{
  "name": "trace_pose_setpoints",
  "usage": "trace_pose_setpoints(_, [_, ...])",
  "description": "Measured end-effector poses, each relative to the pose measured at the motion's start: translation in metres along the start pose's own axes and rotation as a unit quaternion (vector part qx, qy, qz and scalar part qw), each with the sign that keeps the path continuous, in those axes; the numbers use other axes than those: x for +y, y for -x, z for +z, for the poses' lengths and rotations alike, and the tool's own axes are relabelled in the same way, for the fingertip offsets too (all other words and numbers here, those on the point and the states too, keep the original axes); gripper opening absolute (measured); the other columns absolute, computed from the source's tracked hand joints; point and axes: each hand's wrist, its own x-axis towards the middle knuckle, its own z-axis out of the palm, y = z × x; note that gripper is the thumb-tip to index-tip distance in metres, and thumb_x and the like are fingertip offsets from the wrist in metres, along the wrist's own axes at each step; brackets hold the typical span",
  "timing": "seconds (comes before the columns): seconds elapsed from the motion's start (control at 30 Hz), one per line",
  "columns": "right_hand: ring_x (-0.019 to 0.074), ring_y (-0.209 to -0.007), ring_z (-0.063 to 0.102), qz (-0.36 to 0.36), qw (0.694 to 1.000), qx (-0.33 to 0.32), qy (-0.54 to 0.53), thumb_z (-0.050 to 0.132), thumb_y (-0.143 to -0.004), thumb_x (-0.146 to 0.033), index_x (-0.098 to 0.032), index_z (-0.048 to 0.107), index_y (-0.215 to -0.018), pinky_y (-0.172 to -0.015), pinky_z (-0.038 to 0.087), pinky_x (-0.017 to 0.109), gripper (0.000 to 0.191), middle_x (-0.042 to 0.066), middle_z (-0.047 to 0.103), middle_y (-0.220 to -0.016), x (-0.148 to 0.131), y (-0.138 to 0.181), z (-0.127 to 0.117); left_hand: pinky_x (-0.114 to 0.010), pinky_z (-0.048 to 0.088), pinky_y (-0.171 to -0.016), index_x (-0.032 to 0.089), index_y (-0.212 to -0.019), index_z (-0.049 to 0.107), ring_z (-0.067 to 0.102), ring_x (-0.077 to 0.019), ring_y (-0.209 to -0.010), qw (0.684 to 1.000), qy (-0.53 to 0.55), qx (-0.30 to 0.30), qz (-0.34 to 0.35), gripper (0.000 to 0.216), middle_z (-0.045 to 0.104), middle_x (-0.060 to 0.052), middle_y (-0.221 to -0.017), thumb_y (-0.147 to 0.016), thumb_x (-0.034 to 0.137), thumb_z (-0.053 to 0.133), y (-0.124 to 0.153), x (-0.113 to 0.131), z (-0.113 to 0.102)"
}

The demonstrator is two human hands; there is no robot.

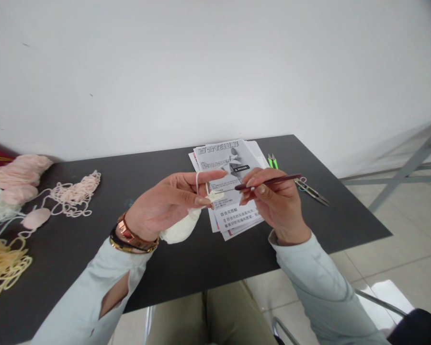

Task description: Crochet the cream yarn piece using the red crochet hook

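Dark table [345, 223], its far edge along a pale wall [215, 72]; right edge slants from the far corner to a near corner. Near edge runs just before the person's lap [204, 316]. Dark tabletop shows between the left-hand yarn and the papers, and again to the right of the scissors. Both hands are above the table, in from its edges.

Left side: pale pink yarn bundles [16, 175], a tangle of pink strands [79, 191], a small pink ball [36, 218], and, nearer, loose yellow yarn [5, 268]. Middle, toward the far edge: overlapping printed sheets [240, 211], partly behind the hands. Right of these, green-handled snips [273, 162]; nearer and further right, metal scissors [314, 192]. Tiled floor [409, 235] and grey metal bars [416, 155] beyond the right edge.

Left hand [168, 199]: thumb and fingers pinch a small white yarn piece [216, 195]; index finger extended, strand looped over it. White yarn ball [181, 229] just below this hand; cannot tell whether it touches the tabletop. Right hand [276, 196]: fingers closed round the dark handle of a slim hook [282, 179], pointing left, tip at the white piece; cannot tell whether it passes through.
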Motion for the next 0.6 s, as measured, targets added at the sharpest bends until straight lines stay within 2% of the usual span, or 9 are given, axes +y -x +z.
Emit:
trace_pose_setpoints(0.23, [0.0096, -0.062, 0.069, 0.012, 1.000, -0.009, -0.008, 0.074, -0.080, -0.027, -0.022, 0.074, -0.083, -0.054, 0.061, 0.019, 0.006, 0.000, 0.067, -0.082, -0.0033, -0.0005, -0.0030, -0.019, 0.043, -0.056, 0.011, -0.110, 0.073, 0.059, -0.0092, -0.058, 1.000, -0.010, -0.005, -0.016, 0.050, 0.068, -0.002, -0.063, -0.061, 0.003, 0.076, 0.0001, -0.0003, -0.0024])
trace_pose_setpoints(0.4, [0.0093, -0.058, 0.068, 0.047, 0.999, 0.014, -0.023, 0.078, -0.076, -0.029, -0.021, 0.074, -0.079, -0.053, 0.060, 0.019, 0.010, -0.001, 0.069, -0.078, -0.0047, -0.0003, -0.0014, -0.019, 0.043, -0.056, 0.013, -0.109, 0.074, 0.060, -0.0100, -0.061, 0.999, -0.026, -0.024, -0.015, 0.047, 0.067, -0.002, -0.065, -0.063, 0.006, 0.077, 0.0012, -0.0012, -0.0008])
trace_pose_setpoints(0.5, [0.0092, -0.053, 0.066, 0.087, 0.995, 0.036, -0.043, 0.079, -0.075, -0.033, -0.021, 0.073, -0.079, -0.051, 0.059, 0.017, 0.014, -0.002, 0.070, -0.069, -0.0028, -0.0003, -0.0012, -0.019, 0.042, -0.057, 0.016, -0.110, 0.074, 0.058, -0.0091, -0.061, 0.997, -0.079, -0.025, 0.004, 0.045, 0.065, -0.001, -0.064, -0.065, 0.010, 0.079, 0.0041, -0.0015, 0.0019])
trace_pose_setpoints(0.6, [0.0085, -0.048, 0.063, 0.140, 0.986, 0.064, -0.071, 0.080, -0.073, -0.036, -0.020, 0.072, -0.077, -0.047, 0.057, 0.016, 0.018, -0.002, 0.069, -0.060, 0.0006, -0.0016, -0.0008, -0.018, 0.039, -0.054, 0.021, -0.113, 0.073, 0.053, -0.0063, -0.058, 0.984, -0.172, 0.016, 0.048, 0.044, 0.062, 0.002, -0.065, -0.070, 0.012, 0.078, 0.0082, -0.0013, 0.0054])
